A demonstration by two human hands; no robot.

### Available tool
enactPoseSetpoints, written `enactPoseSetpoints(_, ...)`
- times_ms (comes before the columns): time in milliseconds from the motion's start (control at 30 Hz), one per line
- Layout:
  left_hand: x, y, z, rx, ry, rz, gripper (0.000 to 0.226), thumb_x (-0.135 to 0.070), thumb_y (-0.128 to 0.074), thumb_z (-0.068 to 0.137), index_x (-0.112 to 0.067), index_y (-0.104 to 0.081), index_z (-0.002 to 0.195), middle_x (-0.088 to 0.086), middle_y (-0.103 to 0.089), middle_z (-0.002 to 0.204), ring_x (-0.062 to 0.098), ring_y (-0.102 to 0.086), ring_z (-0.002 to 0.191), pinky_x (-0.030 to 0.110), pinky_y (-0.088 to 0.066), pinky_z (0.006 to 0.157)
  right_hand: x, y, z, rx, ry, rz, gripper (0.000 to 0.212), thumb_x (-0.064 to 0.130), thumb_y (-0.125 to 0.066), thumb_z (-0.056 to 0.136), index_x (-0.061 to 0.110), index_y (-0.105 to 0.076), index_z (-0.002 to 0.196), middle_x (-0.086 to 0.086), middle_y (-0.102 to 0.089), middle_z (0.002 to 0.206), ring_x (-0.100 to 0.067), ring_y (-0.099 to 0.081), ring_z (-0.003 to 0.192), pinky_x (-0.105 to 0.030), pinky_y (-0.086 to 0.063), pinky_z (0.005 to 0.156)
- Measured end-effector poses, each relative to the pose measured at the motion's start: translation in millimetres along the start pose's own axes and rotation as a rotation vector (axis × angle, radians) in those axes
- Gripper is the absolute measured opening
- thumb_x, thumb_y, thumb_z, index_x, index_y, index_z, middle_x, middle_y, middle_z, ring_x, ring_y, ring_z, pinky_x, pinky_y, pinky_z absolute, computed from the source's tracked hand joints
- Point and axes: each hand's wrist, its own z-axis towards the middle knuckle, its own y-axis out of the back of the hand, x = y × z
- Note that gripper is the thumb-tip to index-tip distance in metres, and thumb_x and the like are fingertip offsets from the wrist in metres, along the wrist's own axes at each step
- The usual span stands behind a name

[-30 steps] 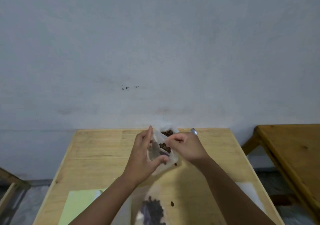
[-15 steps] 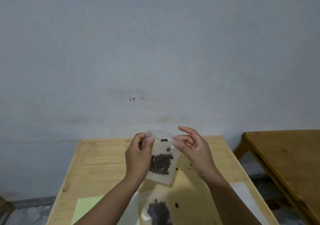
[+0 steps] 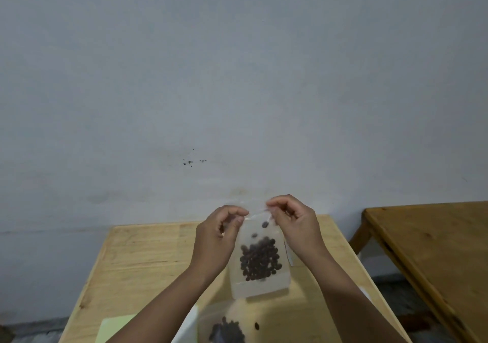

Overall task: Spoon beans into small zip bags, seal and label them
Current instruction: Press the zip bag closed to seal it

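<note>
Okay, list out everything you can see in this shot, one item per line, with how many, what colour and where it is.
zip bag: one, clear, held up above the table, pinched at its top edge.
beans in the bag: many, dark brown, gathered low in it, a couple higher up.
second bag of beans: one, clear with dark beans, lying on the table at the bottom edge.
loose bean: one, dark, on the table beside that bag.
green sheet: one, pale green, near left part of the table.
white sheets: at least one, by the green sheet.
table: one, light wood, centre.
second table: one, darker wood, right.
wall: grey, behind.
left hand: pinches the bag's top left.
right hand: pinches the bag's top right.
</note>
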Motion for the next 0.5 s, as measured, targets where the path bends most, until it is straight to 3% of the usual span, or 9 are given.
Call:
enactPoseSetpoints(333, -5.5, -14.6, 14.2, -0.04, 0.096, -0.104, 0.022, -0.013, -0.068, 0.086, -0.034, -0.072, 0.078, -0.014, -0.068, 0.069, -0.004, -0.054, 0.057, 0.005, -0.039, 0.058, -10.5, 22.4, 11.1, 0.075, -0.131, 0.153, 0.021, 0.005, -0.075, 0.075, 0.025, -0.075, 0.072, 0.007, -0.073, 0.076, -0.002, -0.065, 0.073, -0.011, -0.048, 0.065)
enactPoseSetpoints(500, -4.6, -24.5, 17.0, -0.063, 0.099, -0.083, 0.023, -0.017, -0.069, 0.084, -0.039, -0.073, 0.079, 0.003, -0.07, 0.073, 0.024, -0.062, 0.071, 0.018, -0.05, 0.065, -17.5, 26.6, 19.1, 0.051, -0.131, 0.11, 0.025, 0.003, -0.075, 0.075, 0.027, -0.074, 0.069, 0.006, -0.072, 0.073, -0.006, -0.065, 0.073, -0.014, -0.05, 0.067)
